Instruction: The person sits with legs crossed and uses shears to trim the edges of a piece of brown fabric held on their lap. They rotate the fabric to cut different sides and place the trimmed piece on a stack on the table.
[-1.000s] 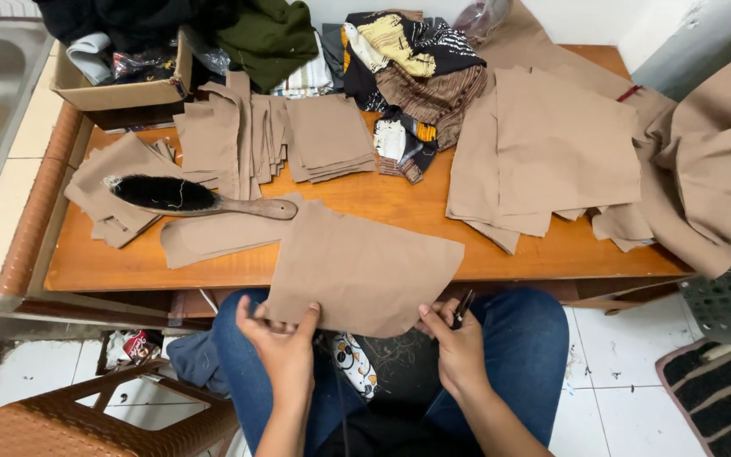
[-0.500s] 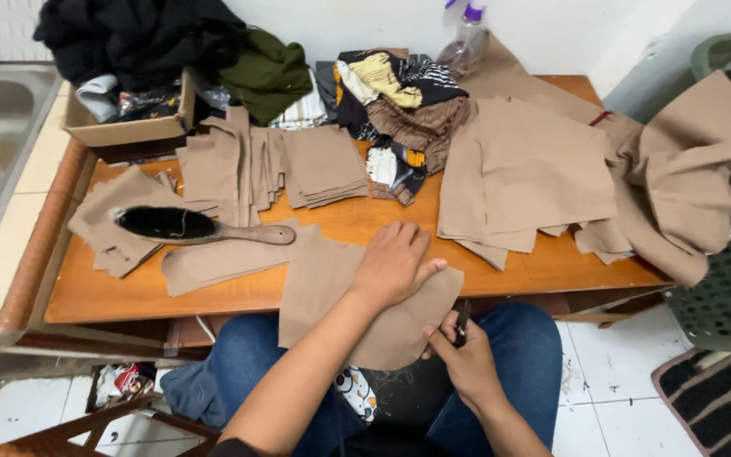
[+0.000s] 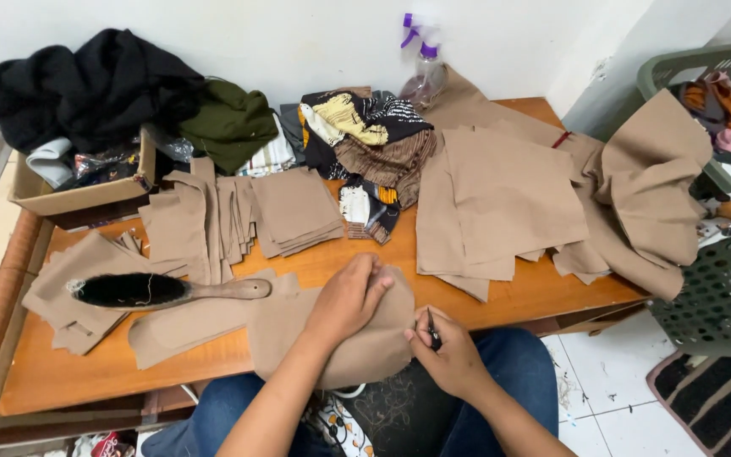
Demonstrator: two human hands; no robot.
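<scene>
Tan woven fabric piece (image 3: 365, 347), left hand (image 3: 350, 298) flat on it, right hand (image 3: 450, 355) pinching dark tool (image 3: 433, 328)

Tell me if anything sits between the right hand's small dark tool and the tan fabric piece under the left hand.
Nothing visible does. The right hand holds the small dark tool right at the edge of the tan fabric piece, which the left hand presses flat.

Tan fabric piece (image 3: 365, 351): rounded outline, lying flat at the wooden table's front edge, its lower part draping over the edge. Small dark pen-like tool (image 3: 434, 331): thin, roughly upright, at the fabric's right edge; exact type unclear.
</scene>
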